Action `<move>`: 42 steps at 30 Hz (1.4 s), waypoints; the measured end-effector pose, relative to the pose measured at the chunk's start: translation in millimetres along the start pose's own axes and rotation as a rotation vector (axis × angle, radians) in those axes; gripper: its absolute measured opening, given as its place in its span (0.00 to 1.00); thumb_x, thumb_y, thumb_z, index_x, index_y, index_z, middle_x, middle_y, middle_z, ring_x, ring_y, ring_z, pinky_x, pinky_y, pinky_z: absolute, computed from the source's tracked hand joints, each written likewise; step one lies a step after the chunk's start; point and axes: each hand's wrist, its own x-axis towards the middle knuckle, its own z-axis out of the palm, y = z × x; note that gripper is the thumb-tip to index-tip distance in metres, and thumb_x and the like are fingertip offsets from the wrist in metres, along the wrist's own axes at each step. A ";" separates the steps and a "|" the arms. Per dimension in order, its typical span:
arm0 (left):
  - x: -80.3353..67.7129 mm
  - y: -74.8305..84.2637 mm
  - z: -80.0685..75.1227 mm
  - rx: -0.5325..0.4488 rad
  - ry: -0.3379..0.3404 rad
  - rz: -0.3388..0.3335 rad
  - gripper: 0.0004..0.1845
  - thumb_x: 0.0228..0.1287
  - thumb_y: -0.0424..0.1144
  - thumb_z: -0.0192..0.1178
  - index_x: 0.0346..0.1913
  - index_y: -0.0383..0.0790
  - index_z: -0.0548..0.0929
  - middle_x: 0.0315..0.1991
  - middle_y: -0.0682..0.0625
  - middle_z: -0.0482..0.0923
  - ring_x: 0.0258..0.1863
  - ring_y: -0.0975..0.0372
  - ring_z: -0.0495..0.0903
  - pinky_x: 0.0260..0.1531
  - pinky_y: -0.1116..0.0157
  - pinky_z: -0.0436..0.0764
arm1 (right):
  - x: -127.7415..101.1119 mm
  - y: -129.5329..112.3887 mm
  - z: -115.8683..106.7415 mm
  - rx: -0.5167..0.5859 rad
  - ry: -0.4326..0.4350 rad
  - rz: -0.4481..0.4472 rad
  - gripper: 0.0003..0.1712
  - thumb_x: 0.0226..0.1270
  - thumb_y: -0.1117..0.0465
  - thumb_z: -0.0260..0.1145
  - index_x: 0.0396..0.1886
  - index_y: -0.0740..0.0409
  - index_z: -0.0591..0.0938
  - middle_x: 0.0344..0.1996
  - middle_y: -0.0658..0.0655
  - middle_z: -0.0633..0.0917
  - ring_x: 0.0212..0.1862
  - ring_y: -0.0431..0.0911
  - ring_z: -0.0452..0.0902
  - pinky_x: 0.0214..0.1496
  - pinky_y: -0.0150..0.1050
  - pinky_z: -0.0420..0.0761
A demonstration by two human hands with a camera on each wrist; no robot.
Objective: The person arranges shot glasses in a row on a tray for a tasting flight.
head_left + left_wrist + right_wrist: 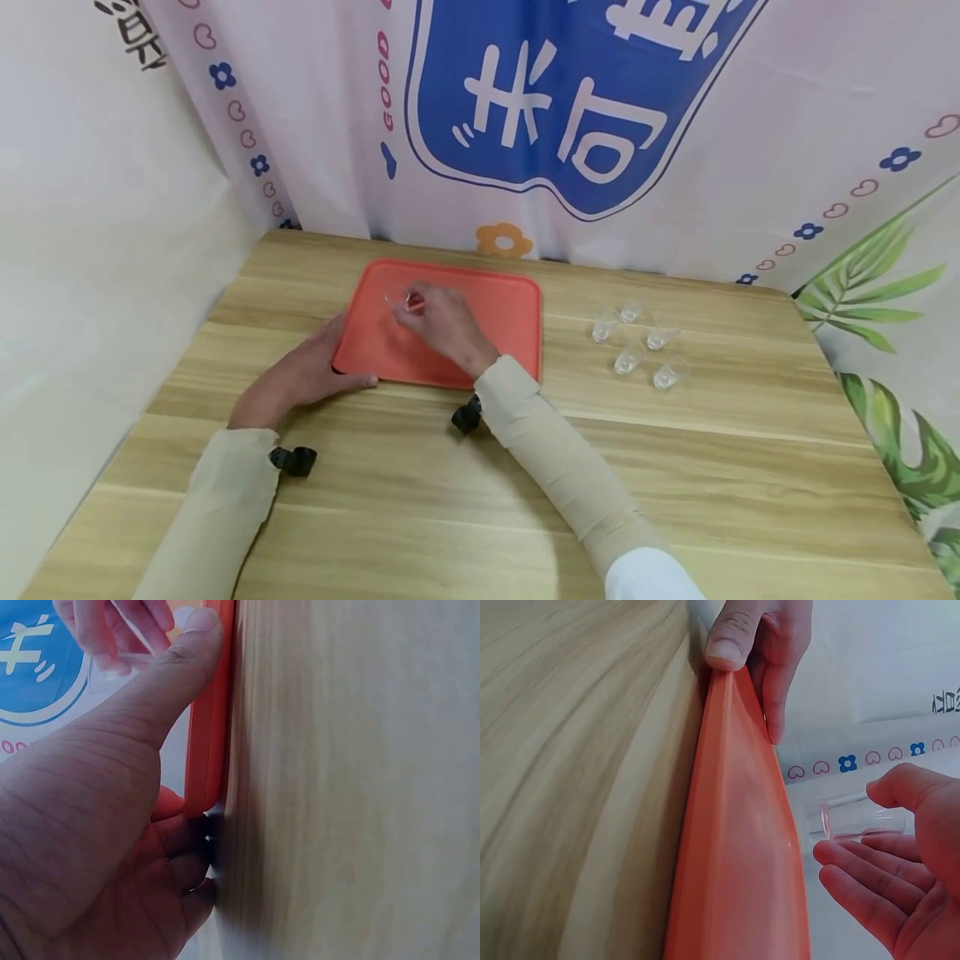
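A red rectangular tray point(487, 312) lies on the wooden table. My left hand point(311, 371) grips its near left corner, the thumb along the front rim and the other fingers round the left side. Over the left part of the tray, my right hand point(446, 321) pinches a small clear shot glass point(851, 815) between thumb and fingers. Its thick base points down toward the tray. In the left wrist view, the left thumb point(176, 667) lies against the tray's rim, and part of the right hand shows behind it.
Several more clear shot glasses point(628, 359) stand in a loose group on the table point(750, 467), right of the tray. Behind the table's far edge hangs a printed cloth point(330, 125). A pale wall covering point(97, 217) rises on the left side.
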 end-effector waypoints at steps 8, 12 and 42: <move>0.1 -1.2 -2.9 0.004 0.004 0.029 0.64 0.60 0.62 0.73 0.84 0.44 0.40 0.81 0.39 0.49 0.75 0.42 0.57 0.67 0.35 0.62 | 9.3 -6.7 12.9 0.035 -0.015 0.029 0.10 0.74 0.53 0.69 0.45 0.54 0.83 0.46 0.52 0.88 0.45 0.37 0.85 0.45 0.26 0.82; -0.1 -0.6 -0.4 -0.013 0.003 0.033 0.64 0.60 0.61 0.73 0.84 0.43 0.40 0.81 0.38 0.48 0.75 0.42 0.57 0.68 0.36 0.63 | 12.7 -6.6 16.4 0.021 -0.026 0.039 0.12 0.75 0.53 0.68 0.48 0.56 0.84 0.46 0.52 0.88 0.44 0.37 0.85 0.45 0.26 0.82; -4.2 1.4 0.7 0.032 -0.003 -0.021 0.58 0.68 0.64 0.64 0.84 0.41 0.39 0.82 0.37 0.46 0.76 0.38 0.54 0.68 0.37 0.63 | 30.0 -2.6 29.2 -0.008 -0.053 0.102 0.09 0.73 0.53 0.70 0.44 0.52 0.82 0.43 0.50 0.87 0.46 0.39 0.82 0.45 0.28 0.81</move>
